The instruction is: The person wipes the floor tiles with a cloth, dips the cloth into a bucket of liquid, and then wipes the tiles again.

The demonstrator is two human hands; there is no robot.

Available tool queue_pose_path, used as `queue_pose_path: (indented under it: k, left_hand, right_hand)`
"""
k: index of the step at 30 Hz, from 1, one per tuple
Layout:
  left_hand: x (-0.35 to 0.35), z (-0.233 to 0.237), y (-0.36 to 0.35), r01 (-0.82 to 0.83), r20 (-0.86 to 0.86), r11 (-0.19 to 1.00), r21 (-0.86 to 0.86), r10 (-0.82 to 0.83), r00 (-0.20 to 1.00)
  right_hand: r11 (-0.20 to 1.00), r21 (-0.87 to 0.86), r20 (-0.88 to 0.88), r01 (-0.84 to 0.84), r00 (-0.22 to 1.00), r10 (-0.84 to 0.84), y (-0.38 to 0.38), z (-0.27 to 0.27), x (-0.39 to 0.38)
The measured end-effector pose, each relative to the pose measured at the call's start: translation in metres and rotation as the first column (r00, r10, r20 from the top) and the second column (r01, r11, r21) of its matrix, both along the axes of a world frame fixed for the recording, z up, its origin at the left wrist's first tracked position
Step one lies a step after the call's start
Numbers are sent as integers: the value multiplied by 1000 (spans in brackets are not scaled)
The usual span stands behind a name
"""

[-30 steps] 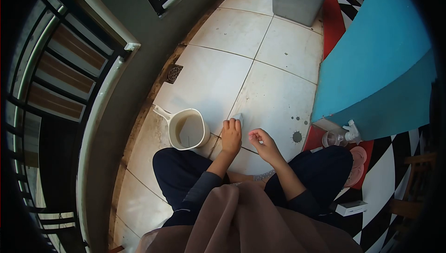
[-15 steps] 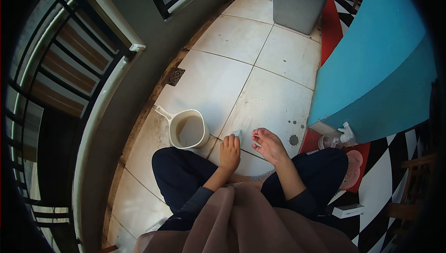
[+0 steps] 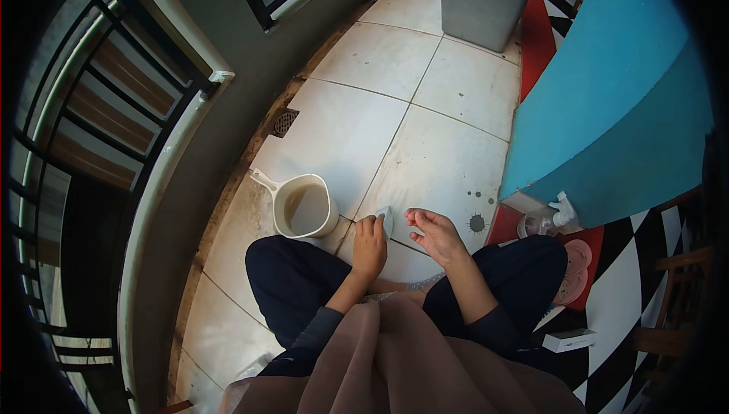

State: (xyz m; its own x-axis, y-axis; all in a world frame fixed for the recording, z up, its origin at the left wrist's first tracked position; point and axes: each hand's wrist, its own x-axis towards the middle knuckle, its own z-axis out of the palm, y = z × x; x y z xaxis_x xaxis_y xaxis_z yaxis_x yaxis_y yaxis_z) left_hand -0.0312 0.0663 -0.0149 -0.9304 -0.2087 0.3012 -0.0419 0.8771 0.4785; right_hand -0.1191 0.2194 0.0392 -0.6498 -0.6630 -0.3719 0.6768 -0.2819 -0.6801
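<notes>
My left hand [image 3: 369, 248] is closed on a small pale grey-blue packet-like piece [image 3: 387, 221], which sticks out past the fingertips on the right. Just across from it, my right hand [image 3: 438, 236] has its fingers curled and the fingertips drawn together in a pinch; I cannot tell what, if anything, is in it. Both hands hover between my knees over the white tiles. To the left of them, beyond my left knee, a cream dipper [image 3: 305, 207] with cloudy water stands upright, its handle pointing up and left.
A grey bin [image 3: 483, 11] stands at the far end. Right of me rises a blue wall [image 3: 600, 102], with a white spray bottle [image 3: 563, 210], pink slippers [image 3: 575, 270] and a small white box [image 3: 569, 339] below. A floor drain [image 3: 285, 123] and railing [image 3: 163, 53] lie left.
The pale piece in my left hand now stands more upright and shows more of itself. My right hand has shifted slightly left. The whole view has tilted a little.
</notes>
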Motion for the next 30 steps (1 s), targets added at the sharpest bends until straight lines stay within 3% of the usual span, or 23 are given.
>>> queue_pose_path:
  k: [5,8,9,11,14,16,23,26,27,30]
  left_hand:
    - [5,6,4,-45,-49,966,254,60,997]
    - [10,4,6,-50,-62,960,277,70,996]
    - [12,1,7,-47,-53,949,312,67,996]
    - [15,-8,9,-43,-35,924,379,61,998]
    - [18,-11,14,25,-77,882,471,13,997]
    - [18,-16,17,41,-58,856,515,-12,998]
    - [11,-23,10,138,-156,718,683,-41,987]
    - [-2,-15,1,16,-71,799,601,34,997]
    - [-9,-6,0,-85,11,739,668,105,994]
    - [-30,-27,-10,-179,25,917,355,182,983]
  right_hand:
    - [995,97,-28,-13,999,16,0,-4,0]
    - [924,382,-293,-25,945,146,-3,-12,1]
    - [866,499,-472,21,845,251,-4,-18,3]
    - [726,660,-693,192,528,491,-4,-30,14]
    - [684,663,-743,305,381,550,-13,-40,33]
    - [652,696,-709,302,433,556,-21,-38,38]
    - [618,614,-788,491,415,454,-32,-59,28]
    - [623,604,-796,496,336,504,-29,-61,26]
    - [624,605,-793,494,305,528,-29,-60,26]
    - [643,581,-807,499,253,533,-28,-51,27]
